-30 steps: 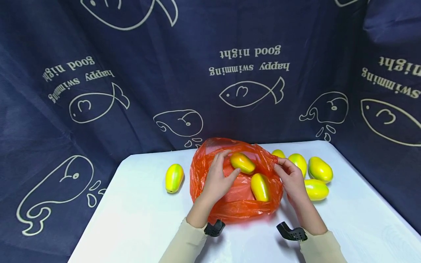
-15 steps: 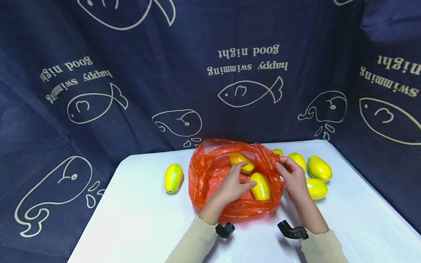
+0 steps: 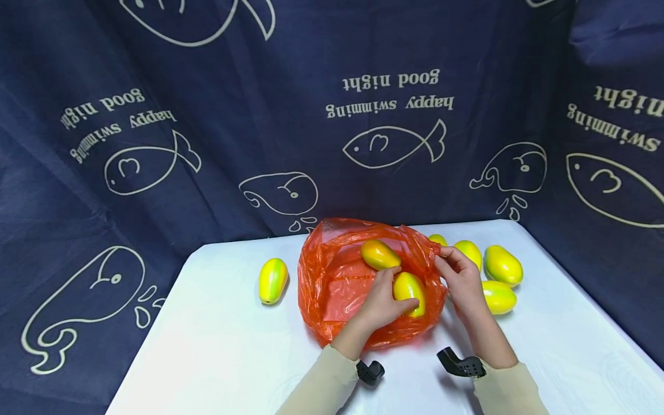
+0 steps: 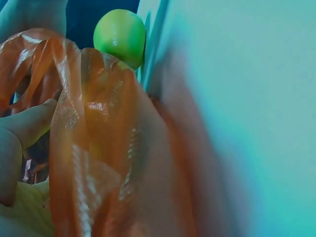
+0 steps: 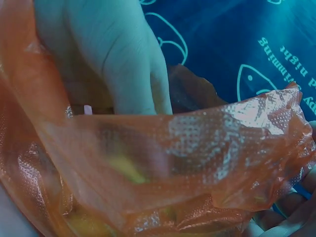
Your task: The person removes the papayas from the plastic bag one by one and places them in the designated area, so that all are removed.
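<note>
In the head view a red plastic bag (image 3: 337,294) lies with its mouth spread wide. Inside it are two yellow mangoes. My left hand (image 3: 382,302) reaches into the bag, fingers and thumb around the nearer mango (image 3: 408,291). The orange-tinged mango (image 3: 378,253) lies just behind, near those fingertips. At the bag's right side my right hand (image 3: 463,282) pinches the rim. The right wrist view shows the left hand (image 5: 116,54) dipping behind the thin film, and right-hand fingers (image 5: 291,217) at the bag's edge. In the left wrist view, the bag (image 4: 98,148) partly covers the mango.
A single yellow-green mango (image 3: 272,280) sits left of the bag on the white table (image 3: 207,346). Several others, including a mango (image 3: 503,266), lie at the right beside the right hand. A dark blue printed cloth (image 3: 290,115) hangs behind the table.
My left hand has moved right and nearer, from beside the far mango to around the near one, which now sits slightly turned. The right hand keeps its pinch on the rim.
</note>
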Tool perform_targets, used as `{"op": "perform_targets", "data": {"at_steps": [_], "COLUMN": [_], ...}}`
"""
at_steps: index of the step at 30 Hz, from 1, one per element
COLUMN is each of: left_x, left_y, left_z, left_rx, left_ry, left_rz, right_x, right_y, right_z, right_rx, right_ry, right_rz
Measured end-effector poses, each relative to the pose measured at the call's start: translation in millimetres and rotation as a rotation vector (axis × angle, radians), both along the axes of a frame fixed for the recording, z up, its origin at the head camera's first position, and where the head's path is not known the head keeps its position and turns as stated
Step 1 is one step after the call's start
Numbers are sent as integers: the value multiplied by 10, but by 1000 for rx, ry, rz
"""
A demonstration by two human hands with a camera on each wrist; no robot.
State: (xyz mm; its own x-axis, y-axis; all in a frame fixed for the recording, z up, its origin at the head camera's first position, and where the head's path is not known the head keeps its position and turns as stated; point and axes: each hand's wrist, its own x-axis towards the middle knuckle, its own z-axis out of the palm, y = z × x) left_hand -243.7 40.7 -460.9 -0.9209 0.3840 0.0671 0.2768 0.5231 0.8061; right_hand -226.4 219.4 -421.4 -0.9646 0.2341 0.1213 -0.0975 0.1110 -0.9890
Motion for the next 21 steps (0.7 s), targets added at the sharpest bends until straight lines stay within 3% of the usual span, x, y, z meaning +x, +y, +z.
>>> {"op": "perform_targets", "data": {"at_steps": [9, 21], "left_x": [25, 36], "left_y": [76, 118], "left_z": [-65, -95], "left_rx": [-49, 13], "left_ry": [18, -79], "left_rz": [-6, 41], "right_x": [-7, -11], "right_y": [4, -17], "right_z": [-25, -28], "right_rx": [15, 18], "right_ry": [5, 6], "right_rz": [4, 21]}}
